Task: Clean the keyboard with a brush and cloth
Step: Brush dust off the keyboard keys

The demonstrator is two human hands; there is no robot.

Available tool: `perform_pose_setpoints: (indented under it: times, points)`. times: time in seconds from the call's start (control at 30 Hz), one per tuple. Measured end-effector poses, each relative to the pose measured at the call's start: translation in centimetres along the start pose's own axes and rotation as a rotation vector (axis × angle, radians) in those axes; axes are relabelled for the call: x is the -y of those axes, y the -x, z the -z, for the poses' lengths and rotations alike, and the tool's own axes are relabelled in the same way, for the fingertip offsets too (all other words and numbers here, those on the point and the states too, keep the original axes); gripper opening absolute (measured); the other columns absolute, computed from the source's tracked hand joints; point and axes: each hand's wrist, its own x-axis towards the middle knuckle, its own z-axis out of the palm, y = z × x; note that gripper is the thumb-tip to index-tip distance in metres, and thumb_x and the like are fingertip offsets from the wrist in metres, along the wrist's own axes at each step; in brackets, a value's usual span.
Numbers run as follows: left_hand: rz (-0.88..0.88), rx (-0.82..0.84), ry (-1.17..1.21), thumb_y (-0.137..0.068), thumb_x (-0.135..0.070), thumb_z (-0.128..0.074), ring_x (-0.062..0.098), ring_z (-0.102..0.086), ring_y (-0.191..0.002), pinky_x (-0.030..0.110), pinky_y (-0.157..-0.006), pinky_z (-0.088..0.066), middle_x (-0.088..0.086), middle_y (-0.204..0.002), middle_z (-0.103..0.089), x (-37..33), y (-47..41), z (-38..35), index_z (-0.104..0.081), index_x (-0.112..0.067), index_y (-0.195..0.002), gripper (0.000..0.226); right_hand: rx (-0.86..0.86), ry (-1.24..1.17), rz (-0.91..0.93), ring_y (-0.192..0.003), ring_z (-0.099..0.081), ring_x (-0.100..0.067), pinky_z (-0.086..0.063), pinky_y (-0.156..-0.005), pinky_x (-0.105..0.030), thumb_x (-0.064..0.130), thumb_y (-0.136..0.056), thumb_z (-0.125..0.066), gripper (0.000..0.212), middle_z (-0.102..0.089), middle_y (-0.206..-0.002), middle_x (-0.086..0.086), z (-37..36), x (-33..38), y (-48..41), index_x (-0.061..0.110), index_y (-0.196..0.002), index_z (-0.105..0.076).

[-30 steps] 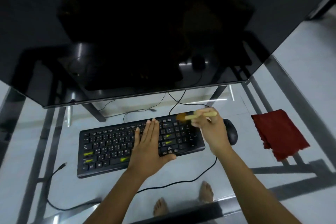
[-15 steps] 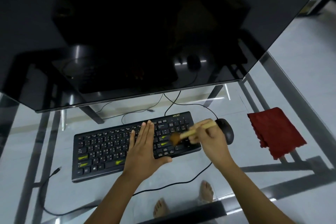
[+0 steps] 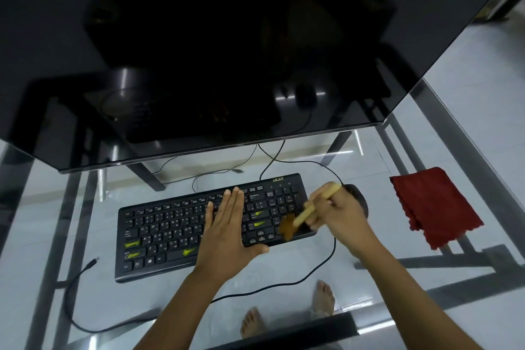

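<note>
Right fingers: the right hand [image 3: 338,216] curls round the handle of the pale wooden brush with brown bristles [image 3: 308,212].
Brush axis: the handle slants from upper right down-left, and the bristles touch the near right corner of the keys.
Left hand: the left hand [image 3: 227,224] lies flat, fingers straight and together, pressing on the middle keys.
Keyboard: the black wired keyboard [image 3: 170,233] lies lengthwise left to right on the glass table [image 3: 85,207]. Most of it lies left of the bristles, so the next sweeps probably go that way.
Cloth: the red folded cloth [image 3: 434,207] lies well apart to the right, beyond the black mouse [image 3: 359,196], nearer the right hand.
</note>
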Motion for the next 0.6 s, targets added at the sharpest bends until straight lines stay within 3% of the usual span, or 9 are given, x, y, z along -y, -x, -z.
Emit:
perform_pose_setpoints:
  times: [0.03,0.13,0.17,0.23,0.3,0.4,0.43,0.53,0.6]
  points:
    - [0.000,0.001,0.000,-0.064,-0.085,-0.046,0.006,0.021,-0.144,0.038,-0.117,0.016,-0.009,-0.159,0.013,0.0,0.0,0.0,0.008,-0.020,-0.153,0.123,0.020,0.045,-0.024,-0.064,-0.070,-0.017,-0.061,-0.064,-0.031,0.013,-0.098,-0.053,0.011,-0.072,-0.075,-0.004,-0.2,0.0,0.0,0.010,-0.090,-0.060]
    - [0.004,0.006,-0.009,-0.065,-0.085,-0.045,0.005,0.021,-0.144,0.036,-0.117,0.017,-0.010,-0.159,0.014,-0.1,0.0,0.0,0.008,-0.020,-0.153,0.122,-0.283,0.138,0.083,-0.070,-0.068,-0.015,-0.057,-0.065,-0.030,0.018,-0.098,-0.054,0.010,-0.068,-0.077,0.000,-0.1,-0.1,-0.4,0.017,-0.089,-0.058]
    - [0.000,0.000,-0.005,-0.065,-0.085,-0.046,0.006,0.020,-0.144,0.036,-0.116,0.018,-0.009,-0.159,0.013,-0.1,0.0,0.0,0.007,-0.020,-0.153,0.122,-0.288,0.079,0.087,-0.069,-0.069,-0.015,-0.056,-0.063,-0.028,0.018,-0.098,-0.055,0.009,-0.069,-0.078,-0.002,0.0,0.0,-0.5,0.016,-0.090,-0.058]
    - [-0.009,-0.003,0.000,-0.065,-0.084,-0.047,0.007,0.018,-0.145,0.036,-0.117,0.017,-0.008,-0.160,0.011,0.0,0.0,0.0,0.005,-0.019,-0.154,0.121,-0.063,-0.096,-0.024,-0.063,-0.070,-0.017,-0.057,-0.059,-0.028,0.013,-0.098,-0.054,0.012,-0.072,-0.078,-0.008,-0.3,0.5,-0.5,0.012,-0.089,-0.060]
    - [-0.008,0.002,-0.013,-0.067,-0.085,-0.046,0.007,0.019,-0.145,0.038,-0.117,0.015,-0.008,-0.160,0.011,0.1,0.1,-0.1,0.005,-0.019,-0.154,0.121,0.054,-0.054,-0.054,-0.060,-0.070,-0.016,-0.058,-0.059,-0.025,0.012,-0.098,-0.054,0.013,-0.072,-0.078,-0.008,-1.2,0.6,-0.4,0.013,-0.087,-0.061]
    - [-0.005,-0.004,0.041,-0.068,-0.086,-0.045,0.005,0.019,-0.145,0.038,-0.118,0.014,-0.010,-0.159,0.011,0.0,0.0,0.2,0.004,-0.020,-0.154,0.119,-0.270,-0.020,0.052,-0.065,-0.069,-0.006,-0.051,-0.062,-0.009,0.017,-0.099,-0.054,0.016,-0.071,-0.073,0.001,-1.3,0.9,-0.7,0.024,-0.084,-0.057]
    - [-0.001,-0.001,0.066,-0.068,-0.085,-0.046,0.004,0.019,-0.144,0.037,-0.118,0.014,-0.011,-0.159,0.011,0.0,-0.1,0.4,0.005,-0.021,-0.154,0.119,-0.277,-0.075,0.063,-0.065,-0.070,-0.008,-0.053,-0.063,-0.011,0.016,-0.099,-0.054,0.014,-0.071,-0.074,-0.001,-1.2,0.8,-1.0,0.021,-0.086,-0.058]
    - [-0.009,0.016,0.069,-0.069,-0.082,-0.050,0.004,0.019,-0.144,0.037,-0.118,0.013,-0.010,-0.159,0.012,0.1,-0.2,0.9,0.008,-0.021,-0.153,0.119,-0.021,-0.110,-0.002,-0.063,-0.071,-0.019,-0.060,-0.059,-0.027,0.011,-0.099,-0.052,0.013,-0.073,-0.081,-0.011,-1.9,1.1,-1.0,0.011,-0.089,-0.060]
    - [-0.014,0.024,0.080,-0.069,-0.082,-0.050,0.003,0.020,-0.144,0.037,-0.118,0.012,-0.011,-0.159,0.013,0.2,-0.2,1.1,0.008,-0.022,-0.153,0.118,-0.190,-0.039,0.032,-0.061,-0.071,-0.013,-0.059,-0.062,-0.024,0.014,-0.098,-0.054,0.014,-0.072,-0.074,-0.003,-2.3,1.1,-1.3,0.018,-0.086,-0.058]
